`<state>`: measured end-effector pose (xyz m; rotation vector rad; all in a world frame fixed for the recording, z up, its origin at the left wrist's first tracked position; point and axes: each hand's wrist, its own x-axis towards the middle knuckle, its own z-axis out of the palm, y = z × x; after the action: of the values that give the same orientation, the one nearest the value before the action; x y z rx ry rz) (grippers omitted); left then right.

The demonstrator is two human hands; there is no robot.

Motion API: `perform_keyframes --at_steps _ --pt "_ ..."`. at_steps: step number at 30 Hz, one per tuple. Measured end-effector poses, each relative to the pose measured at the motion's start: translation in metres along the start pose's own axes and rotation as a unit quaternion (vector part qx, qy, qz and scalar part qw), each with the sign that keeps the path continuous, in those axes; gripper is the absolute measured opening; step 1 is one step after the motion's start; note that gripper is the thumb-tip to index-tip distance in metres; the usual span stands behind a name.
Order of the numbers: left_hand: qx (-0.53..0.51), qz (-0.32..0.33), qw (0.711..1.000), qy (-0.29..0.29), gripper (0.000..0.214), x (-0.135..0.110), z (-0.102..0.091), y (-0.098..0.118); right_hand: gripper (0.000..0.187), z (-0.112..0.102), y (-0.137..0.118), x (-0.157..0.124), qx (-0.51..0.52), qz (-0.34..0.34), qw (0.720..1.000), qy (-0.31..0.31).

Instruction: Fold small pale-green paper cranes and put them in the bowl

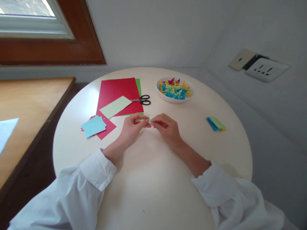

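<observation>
Between my fingertips is a small folded piece of pale green paper (150, 118), mostly covered by the fingers. My left hand (135, 124) pinches its left side, and my right hand (166, 126) pinches the right side. Both hands are close together over the middle of the white round table (153, 179). Just beyond my left hand lie black-handled scissors (145, 100), their blades partly under a pale green paper strip (116, 106). That strip rests on a red sheet (118, 89), which overlaps a green sheet (138, 85).
Light blue paper squares (94, 126) lie over red squares (107, 129) at the left. A white bowl (176, 101) of colourful folded paper pieces (175, 88) stands at the back. Several folded paper slips (216, 124) are at the right. Walls border the table behind and right.
</observation>
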<state>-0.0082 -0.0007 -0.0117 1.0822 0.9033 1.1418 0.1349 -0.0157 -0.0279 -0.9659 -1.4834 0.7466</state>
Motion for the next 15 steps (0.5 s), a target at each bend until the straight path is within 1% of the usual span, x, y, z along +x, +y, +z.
perform_keyframes --at_steps 4,9,15 --pt "0.011 0.013 1.000 0.004 0.014 -0.0014 0.0015 0.0009 0.006 0.0027 -0.0021 0.0001 0.015 0.034 0.999 0.015" --pt "0.032 0.039 0.999 0.007 0.014 -0.0024 0.0013 0.0012 0.009 0.0050 -0.0048 0.0008 0.052 0.080 0.995 0.013" --pt "0.069 0.070 0.995 -0.012 0.020 -0.0036 -0.0012 0.0000 0.011 0.0051 -0.0076 0.0010 0.061 0.093 0.994 0.019"
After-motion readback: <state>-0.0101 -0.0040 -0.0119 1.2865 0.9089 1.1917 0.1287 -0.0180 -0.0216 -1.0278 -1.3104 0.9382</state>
